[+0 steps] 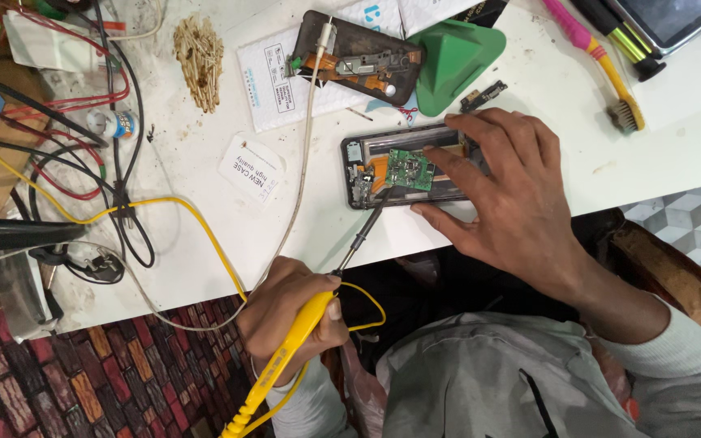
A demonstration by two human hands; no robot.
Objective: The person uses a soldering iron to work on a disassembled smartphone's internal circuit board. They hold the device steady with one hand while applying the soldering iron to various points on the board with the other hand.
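Note:
An opened black phone lies on the white table, showing a green circuit board and orange flex cable. My right hand rests over the phone's right part, fingers spread along its top and bottom edges, holding it down. My left hand, near the table's front edge, grips a yellow soldering iron. Its dark tip reaches up to the lower left edge of the green board. The iron's yellow cable loops away to the left.
A second opened phone and a green wedge-shaped tool lie behind. A pink and yellow brush, a tablet, a small loose part, a white label, tangled wires and a brown fibrous clump surround the work area.

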